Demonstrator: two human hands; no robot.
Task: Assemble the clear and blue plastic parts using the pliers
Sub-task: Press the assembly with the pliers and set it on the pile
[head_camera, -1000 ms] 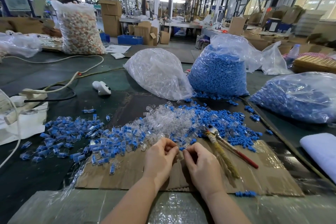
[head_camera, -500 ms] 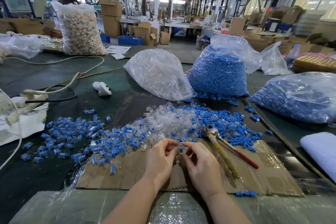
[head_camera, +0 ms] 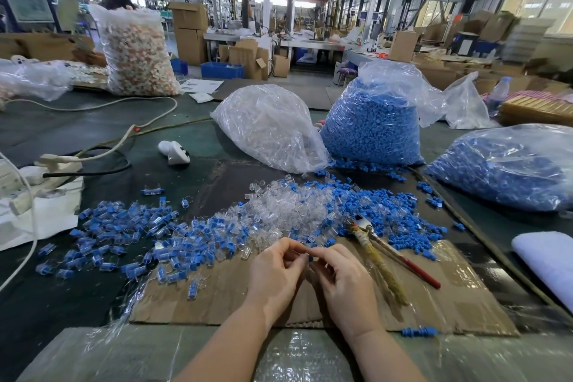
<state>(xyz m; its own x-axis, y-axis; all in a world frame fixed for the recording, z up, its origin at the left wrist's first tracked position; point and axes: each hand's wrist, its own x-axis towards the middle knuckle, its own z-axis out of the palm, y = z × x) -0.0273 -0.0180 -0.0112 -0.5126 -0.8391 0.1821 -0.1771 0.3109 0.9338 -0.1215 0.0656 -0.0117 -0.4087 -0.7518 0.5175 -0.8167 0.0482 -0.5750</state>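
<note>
A small blue plastic part [head_camera: 310, 258] sits pinched where the two grips meet: the left hand [head_camera: 276, 273] and right hand [head_camera: 344, 281] both curl their fingertips onto it; whether a clear piece is between them cannot be told. Just right of the grip lies one pair of pliers with tape-wrapped and red handles [head_camera: 381, 254]. Beyond the grip spread loose clear plastic parts [head_camera: 288, 211] and blue pieces, too many to count. Farther off stand three filled bags: one clear bag of clear parts [head_camera: 269, 127] and two of blue. A flattened brown cardboard sheet [head_camera: 217, 298] covers the dark green surface [head_camera: 77, 130] in a factory hall.

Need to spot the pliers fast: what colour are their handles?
On the pliers, one handle is red, the other wrapped in yellowish tape; the head view shows it.
</note>
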